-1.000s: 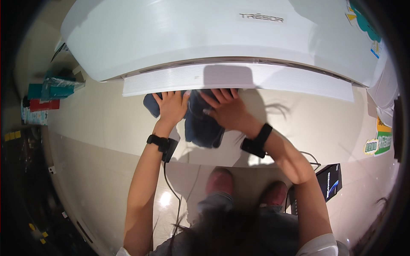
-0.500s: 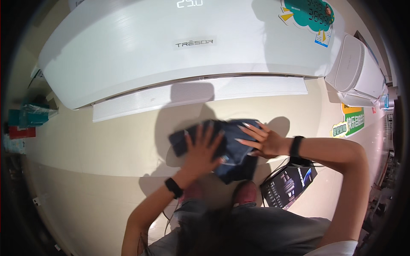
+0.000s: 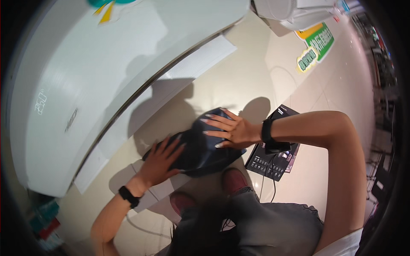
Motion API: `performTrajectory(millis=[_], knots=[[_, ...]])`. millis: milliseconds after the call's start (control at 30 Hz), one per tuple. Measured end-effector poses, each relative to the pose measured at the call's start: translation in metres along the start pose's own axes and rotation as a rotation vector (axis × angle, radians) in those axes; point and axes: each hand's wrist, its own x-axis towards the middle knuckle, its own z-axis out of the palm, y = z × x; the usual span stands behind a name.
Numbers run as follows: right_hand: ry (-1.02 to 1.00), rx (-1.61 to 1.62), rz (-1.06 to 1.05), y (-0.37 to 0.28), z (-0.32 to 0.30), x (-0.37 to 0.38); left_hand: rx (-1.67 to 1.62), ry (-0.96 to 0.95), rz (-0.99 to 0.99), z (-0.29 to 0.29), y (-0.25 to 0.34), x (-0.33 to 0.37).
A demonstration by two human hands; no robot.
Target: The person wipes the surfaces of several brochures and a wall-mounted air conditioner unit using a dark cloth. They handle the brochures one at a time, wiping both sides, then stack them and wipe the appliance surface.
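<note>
A dark navy, soft-looking bundle (image 3: 196, 151), perhaps a folded cloth or bag, lies low in front of my shoes. Flat across its upper right part rests my right hand (image 3: 237, 131), fingers spread and pointing left. My left hand (image 3: 159, 164) is at the bundle's left end, its fingers stretched apart and slightly blurred by motion. Neither hand is closed around the material. Under my hands part of the bundle is hidden, and its exact kind does not show.
A large white air conditioner (image 3: 106, 64) fills the upper left. Beside my right wrist lies a black printed box (image 3: 262, 164) with a dark cable (image 3: 273, 185) running by it. Green and yellow signs (image 3: 320, 45) lie farther right. My red shoes (image 3: 235, 181) are just below the bundle.
The view has turned to the right, so the air conditioner now slants on the left. My left hand has moved to the bundle's left end, farther from my right hand, and the bundle looks more spread out.
</note>
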Motion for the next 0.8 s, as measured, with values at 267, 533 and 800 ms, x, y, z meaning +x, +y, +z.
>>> performTrajectory(millis=[267,533,800], knots=[[0.232,-0.045,-0.035,0.042,-0.022,0.082,0.353,0.094,-0.04,-0.025,-0.027,0.015],[-0.043,0.043,0.425,0.082,-0.066,0.16,0.224,0.371,-0.422,-0.008,-0.079,0.054],[0.148,-0.218,0.321,0.032,-0.013,0.084,0.006,0.606,-0.241,0.015,-0.025,0.06]])
